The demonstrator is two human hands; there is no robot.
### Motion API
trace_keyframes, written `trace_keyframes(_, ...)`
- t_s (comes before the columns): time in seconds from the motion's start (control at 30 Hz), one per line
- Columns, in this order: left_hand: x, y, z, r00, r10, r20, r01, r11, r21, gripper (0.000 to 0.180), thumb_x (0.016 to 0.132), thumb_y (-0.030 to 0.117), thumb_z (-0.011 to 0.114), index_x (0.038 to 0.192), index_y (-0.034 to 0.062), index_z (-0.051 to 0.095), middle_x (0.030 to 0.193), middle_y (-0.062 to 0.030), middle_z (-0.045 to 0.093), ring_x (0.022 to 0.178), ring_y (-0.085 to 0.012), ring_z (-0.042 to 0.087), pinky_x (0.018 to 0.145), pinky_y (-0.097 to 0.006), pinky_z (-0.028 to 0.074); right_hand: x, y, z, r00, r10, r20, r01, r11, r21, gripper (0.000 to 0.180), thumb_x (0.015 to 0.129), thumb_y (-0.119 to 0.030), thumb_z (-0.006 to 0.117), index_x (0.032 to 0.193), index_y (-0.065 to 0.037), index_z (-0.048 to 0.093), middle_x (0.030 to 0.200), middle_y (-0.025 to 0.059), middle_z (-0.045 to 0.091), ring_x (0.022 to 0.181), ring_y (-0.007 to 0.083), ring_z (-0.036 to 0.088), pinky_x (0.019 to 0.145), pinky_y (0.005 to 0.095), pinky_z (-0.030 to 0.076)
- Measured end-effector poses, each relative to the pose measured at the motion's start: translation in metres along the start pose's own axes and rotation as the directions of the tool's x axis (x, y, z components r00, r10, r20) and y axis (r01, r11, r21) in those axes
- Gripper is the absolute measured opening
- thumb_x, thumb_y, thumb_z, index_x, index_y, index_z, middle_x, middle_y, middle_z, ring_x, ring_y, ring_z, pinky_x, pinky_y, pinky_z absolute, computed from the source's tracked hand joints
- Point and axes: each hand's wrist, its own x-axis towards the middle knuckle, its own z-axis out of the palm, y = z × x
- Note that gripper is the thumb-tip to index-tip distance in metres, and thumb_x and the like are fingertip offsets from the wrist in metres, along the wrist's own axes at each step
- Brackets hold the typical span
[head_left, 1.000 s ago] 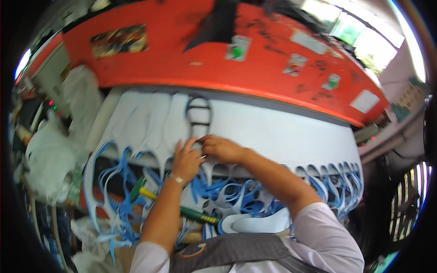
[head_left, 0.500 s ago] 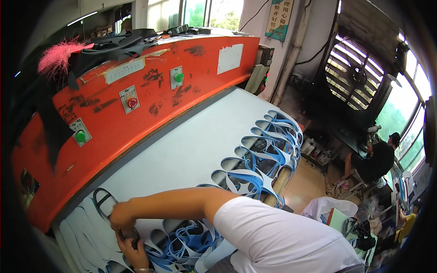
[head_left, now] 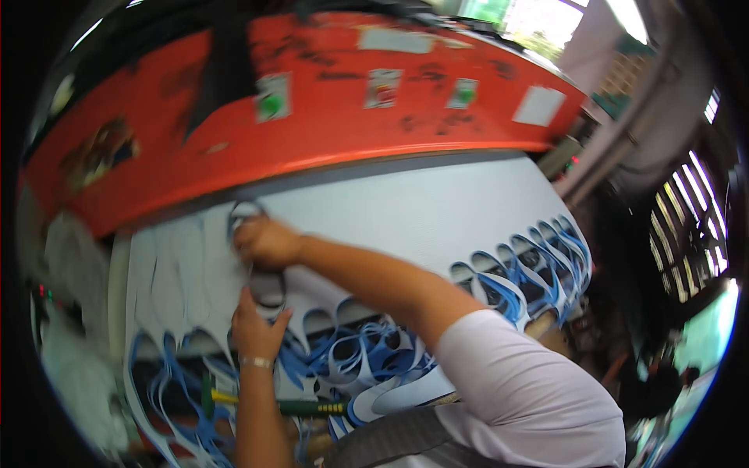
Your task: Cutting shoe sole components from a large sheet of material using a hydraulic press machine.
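The dark metal cutting die (head_left: 261, 253), a narrow loop-shaped frame, was held on the pale grey sheet (head_left: 437, 210) spread over the tabletop, just below the long orange machine head (head_left: 312, 132). Its upper end was covered by the right hand (head_left: 265, 242), whose grip was closed over the rim with the fingers curled down. Its lower end was met by the left hand (head_left: 257, 324), the fingers of which were pressed against the frame from beneath; how tightly that grip was closed could not be told. A bracelet (head_left: 256, 362) was worn on the left wrist. Nearer the person than both grips, the sheet was already cut through, and blue and white scrap strips (head_left: 367, 355) were left in loops and tangles. Below the left forearm, a hammer with a green and yellow handle (head_left: 296, 405) was laid among the scraps. To the right of the grips, further cut-out shapes (head_left: 538, 261) were seen along the sheet's edge.
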Motion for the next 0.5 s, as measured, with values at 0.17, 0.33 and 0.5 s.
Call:
trace_keyframes(0.17,0.033,0.057,-0.028,0.886,-0.195,0.419,-0.044,0.867,0.497,0.064,0.075,0.049,0.071,0.115,0.0000,0.059,0.101,-0.0189,0.067,0.092,-0.0374,0.063,0.087,-0.044,0.047,0.025,-0.009,-0.099,0.547,0.826,-0.138,-0.732,0.551,0.401,0.017,0.079,-0.013,0.064,0.094,-0.006,0.063,0.078,0.0157,0.064,0.078,0.0329,0.063,0.066,0.0401,0.049)
trace_keyframes(0.33,0.059,0.054,-0.015,0.942,0.029,0.336,-0.186,0.875,0.447,0.036,0.083,0.034,0.064,0.113,0.0131,0.067,0.127,-0.0147,0.056,0.117,-0.0313,0.052,0.097,-0.045,0.040,0.010,-0.034,-0.104,0.443,0.886,0.134,-0.874,0.460,-0.154,0.034,0.090,-0.031,0.057,0.096,0.002,0.061,0.090,0.0237,0.066,0.087,0.0413,0.063,0.075,0.0477,0.047)
trace_keyframes(0.5,0.036,0.014,0.040,0.961,0.176,0.215,-0.244,0.903,0.353,0.038,0.088,0.019,0.056,0.126,0.0182,0.061,0.138,-0.0107,0.048,0.135,-0.0297,0.036,0.109,-0.050,0.028,-0.048,-0.022,-0.060,-0.014,0.967,0.255,-0.880,0.109,-0.462,0.041,0.092,-0.040,0.054,0.104,-0.001,0.065,0.104,0.0198,0.067,0.100,0.0374,0.064,0.083,0.0444,0.051)
